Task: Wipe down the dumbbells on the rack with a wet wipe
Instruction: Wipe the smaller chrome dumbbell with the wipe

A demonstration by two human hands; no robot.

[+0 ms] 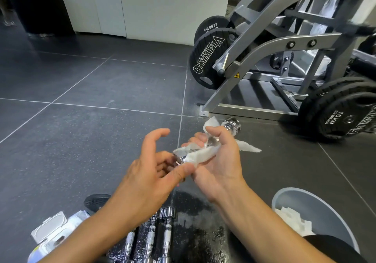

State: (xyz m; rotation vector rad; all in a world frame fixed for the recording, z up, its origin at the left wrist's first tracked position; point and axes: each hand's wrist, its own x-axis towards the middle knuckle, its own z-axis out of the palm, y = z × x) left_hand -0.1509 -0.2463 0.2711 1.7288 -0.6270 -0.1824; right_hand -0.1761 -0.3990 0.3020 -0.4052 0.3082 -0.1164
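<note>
Here, the right hand (215, 161) is curled around the middle of a small shiny dumbbell (232, 125). A white wet wipe (203, 155) is squeezed between the palm and the metal bar, and the thumb sticks up over it. The dumbbell is up in the air and tilted, with its far end pointing to 1 o'clock and its near end to 7 o'clock. One loose corner of the wipe pokes out at 3 o'clock from the hand. The left hand (150, 167) is half open, with its first finger bent in the air. Its thumb and lower fingers are at the near end of the dumbbell, but I cannot tell if they pinch it. At 6 o'clock from the hands, more dumbbells (167, 232) lie side by side on a dark speckled rack (195, 226). At 7 o'clock is a pack of wipes (50, 229) with its lid open. At 4 o'clock is a grey bin (325, 207) with crumpled white wipes (293, 221) inside. At 1 o'clock a big grey gym machine (264, 45) with black weight plates (207, 59) stands on the dark tiled floor (91, 83).
</note>
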